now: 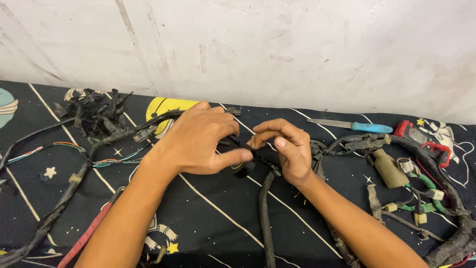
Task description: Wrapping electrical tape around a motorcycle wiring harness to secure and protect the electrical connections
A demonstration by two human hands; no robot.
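Observation:
A black wiring harness (265,213) lies across a dark cloth with space prints (208,213). My left hand (198,141) and my right hand (285,149) meet at the middle of the cloth. Both grip the same black taped section of the harness, left thumb stretched toward a small black roll of tape (244,168) under the fingers. My right fingers pinch the wrapped cable just right of it. The exact contact points are hidden by the fingers.
A pile of stripped black tape (96,114) sits far left. Loose coloured wires (47,149) branch off the left harness arm. A blue-handled knife (352,126), a red tool (424,139), a tan connector boot (389,168) and green wires with plugs (426,196) lie at the right.

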